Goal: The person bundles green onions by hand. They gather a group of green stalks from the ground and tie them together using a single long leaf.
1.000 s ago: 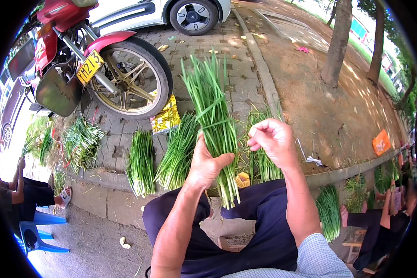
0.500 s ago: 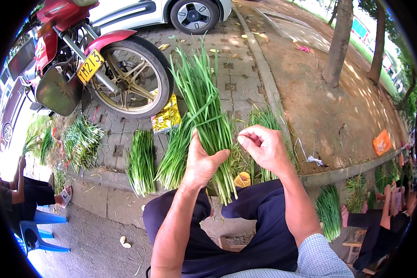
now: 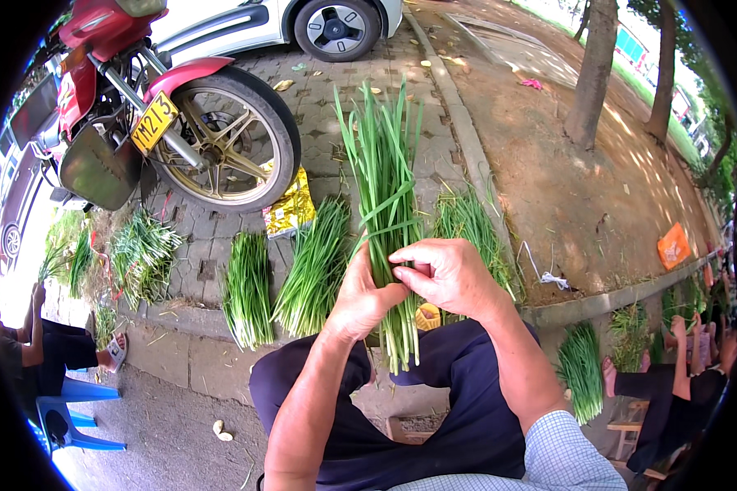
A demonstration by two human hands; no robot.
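Observation:
My left hand (image 3: 363, 296) is closed around an upright bunch of garlic chives (image 3: 385, 176), holding it above my lap. Green leaf tips point away from me, and the pale stem ends hang toward my knees. A bent leaf slants across the front of the bunch. My right hand (image 3: 446, 277) is in a pinch against the right side of the bunch, just above my left thumb. What lies between its fingertips is too small to tell. Left of the held bunch, a chive pile (image 3: 313, 266) and a smaller chive bundle (image 3: 248, 286) lie on the paving.
More loose chives (image 3: 467, 225) lie right of my hands, near a white cord (image 3: 555, 281). A yellow packet (image 3: 291, 209) lies by the motorcycle wheel (image 3: 221, 147). An orange bag (image 3: 674, 246) is on the soil. Other people sit at both sides, one by a blue stool (image 3: 74, 413).
My right hand has moved left, from beside the bunch to touching it. The held bunch looks slimmer and more upright, and the pile beside it shows more fully.

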